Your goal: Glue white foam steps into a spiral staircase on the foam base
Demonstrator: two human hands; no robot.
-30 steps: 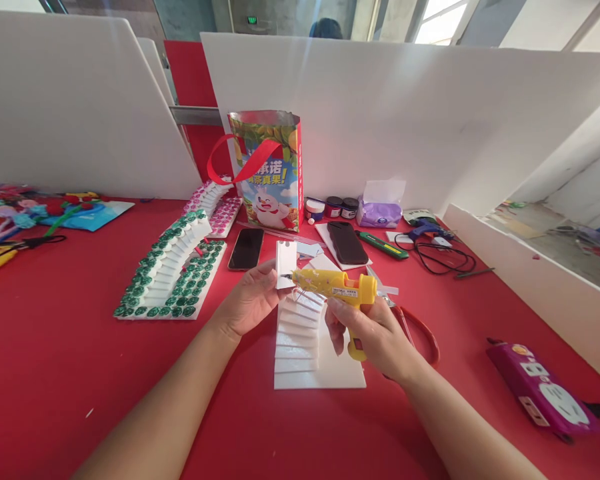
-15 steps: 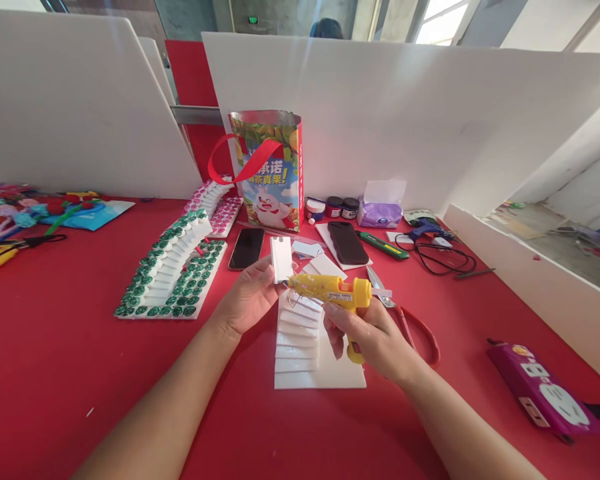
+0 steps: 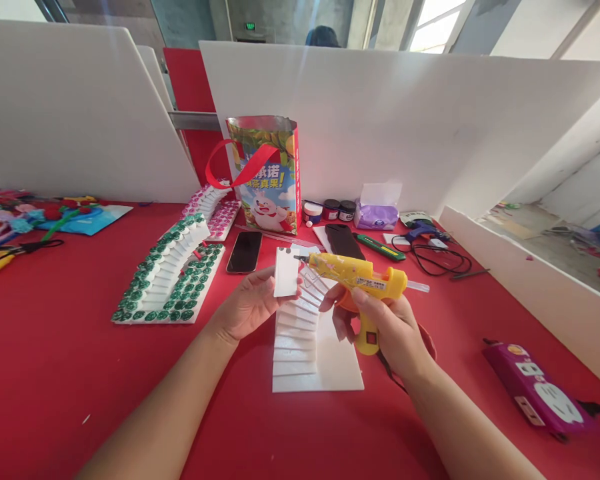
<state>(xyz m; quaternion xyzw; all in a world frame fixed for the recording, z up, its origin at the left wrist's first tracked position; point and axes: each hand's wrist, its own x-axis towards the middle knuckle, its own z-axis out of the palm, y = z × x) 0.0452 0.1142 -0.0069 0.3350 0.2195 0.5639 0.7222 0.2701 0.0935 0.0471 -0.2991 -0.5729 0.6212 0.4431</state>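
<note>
My left hand (image 3: 253, 303) pinches a small white rectangular piece (image 3: 286, 273) and holds it upright. A yellow hot glue gun (image 3: 350, 272) is in my right hand (image 3: 385, 320), its nozzle pointing left at the piece's upper right edge; I cannot tell whether the tip touches. A clear glue stick (image 3: 418, 286) pokes out of the gun's back end. Below both hands lies a white board (image 3: 337, 360) bearing a curved row of overlapping white strips (image 3: 295, 343). The scissors behind my right hand are mostly hidden.
A green-trimmed stepped model (image 3: 167, 280) and a pink one (image 3: 223, 217) stand left. Behind are a phone (image 3: 245, 252), a printed bag (image 3: 273, 180), small jars (image 3: 331, 210), tissues (image 3: 377, 215), a green cutter (image 3: 380, 247) and a corded blue glue gun (image 3: 425, 231). A purple power box (image 3: 540, 390) lies right.
The glue gun has moved right and slightly up, its nozzle going from the piece's lower end to its upper right edge. My left hand has shifted slightly, lowering the white piece.
</note>
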